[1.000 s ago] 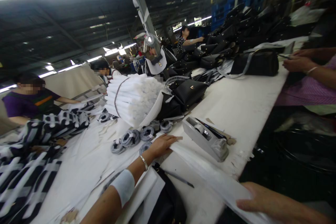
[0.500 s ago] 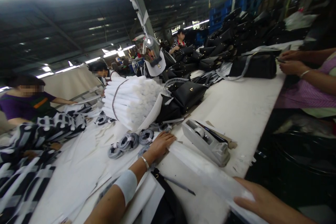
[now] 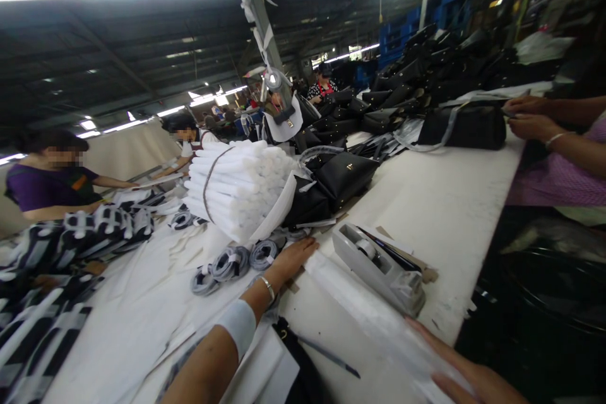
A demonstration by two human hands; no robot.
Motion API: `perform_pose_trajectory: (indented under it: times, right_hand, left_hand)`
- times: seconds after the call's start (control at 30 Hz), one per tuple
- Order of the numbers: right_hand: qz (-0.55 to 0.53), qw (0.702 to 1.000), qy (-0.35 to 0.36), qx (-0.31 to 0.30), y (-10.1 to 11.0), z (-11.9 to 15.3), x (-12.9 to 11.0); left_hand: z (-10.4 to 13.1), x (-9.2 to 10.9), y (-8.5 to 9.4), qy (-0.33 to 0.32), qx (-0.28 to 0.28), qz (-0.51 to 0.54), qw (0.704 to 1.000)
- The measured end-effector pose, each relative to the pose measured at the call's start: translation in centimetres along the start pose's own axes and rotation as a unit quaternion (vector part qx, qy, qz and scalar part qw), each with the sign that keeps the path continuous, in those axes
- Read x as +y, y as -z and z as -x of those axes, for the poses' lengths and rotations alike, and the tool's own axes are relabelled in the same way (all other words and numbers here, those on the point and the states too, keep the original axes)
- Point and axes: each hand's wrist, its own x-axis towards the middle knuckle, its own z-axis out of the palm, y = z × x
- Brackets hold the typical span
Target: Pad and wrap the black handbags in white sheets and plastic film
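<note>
A long strip of clear plastic wrap (image 3: 360, 303) lies diagonally over the white table. My left hand (image 3: 294, 259) rests at its far end, fingers stretched forward and palm down. At the near end, my right hand (image 3: 449, 360) has the wrap between its thumb and fingers. Just right of the strip stands a grey tape dispenser (image 3: 379, 268). Left of my left hand are coiled grey straps (image 3: 230, 263). Below it, a dark pen-like tool (image 3: 329, 356) lies beside a black bag (image 3: 300, 353) with white sheets.
A tied bundle of white rolls (image 3: 241, 186) sits mid-table with black bags (image 3: 348, 173) beside it. Striped black-and-white pieces (image 3: 80, 233) fill the left. People work at the left, at the back and at the right edge. The table's right edge (image 3: 487, 233) drops to dark floor.
My right hand has moved slightly left and down along the wrap. My left hand stays at the far end. The view has shifted a little.
</note>
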Motion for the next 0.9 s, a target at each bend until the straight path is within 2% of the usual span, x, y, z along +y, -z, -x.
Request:
perform_pose_trajectory:
  times: [0.1,0.17,0.23,0.4,0.53,0.6,0.67,0.7,0.8,0.9]
  right_hand:
    - [0.034,0.999,0.023,0.019,-0.5,-2.7,-3.2]
    - [0.057,0.997,0.028,0.036,-0.5,-4.0,-3.8]
    - [0.077,0.995,0.027,0.059,-0.4,-4.4,-3.1]
    - [0.133,0.987,0.024,0.081,-0.1,-2.7,-0.8]
    - [0.258,0.962,0.01,0.093,0.2,0.0,-1.5]
    - [0.317,0.936,0.057,0.142,0.4,1.2,-2.7]
    - [0.339,0.911,0.139,0.189,0.5,1.9,-4.3]
    - [0.335,0.904,0.182,0.193,0.4,2.0,-5.2]
    - [0.291,0.897,0.304,0.139,-0.6,1.4,-8.6]
    - [0.228,0.872,0.422,0.095,-2.3,0.0,-12.4]
  left_hand:
    - [-0.9,-2.2,0.2,0.034,0.0,-0.022,0.999]
    - [-1.2,-2.9,0.1,0.068,0.003,-0.035,0.997]
    - [-1.3,-3.1,0.0,0.087,0.003,-0.041,0.995]
    - [-1.4,-2.4,0.3,0.049,-0.005,-0.031,0.998]
    - [-1.5,-1.4,1.6,0.038,-0.012,-0.018,0.999]
    - [-1.2,-0.5,2.9,0.032,-0.023,-0.003,0.999]
    - [-0.2,0.5,4.8,0.034,-0.036,0.019,0.999]
    - [0.6,1.0,6.0,0.041,-0.042,0.032,0.998]
    - [4.5,2.6,10.3,0.096,-0.046,0.06,0.992]
    - [10.8,4.9,15.1,0.176,-0.047,0.08,0.98]
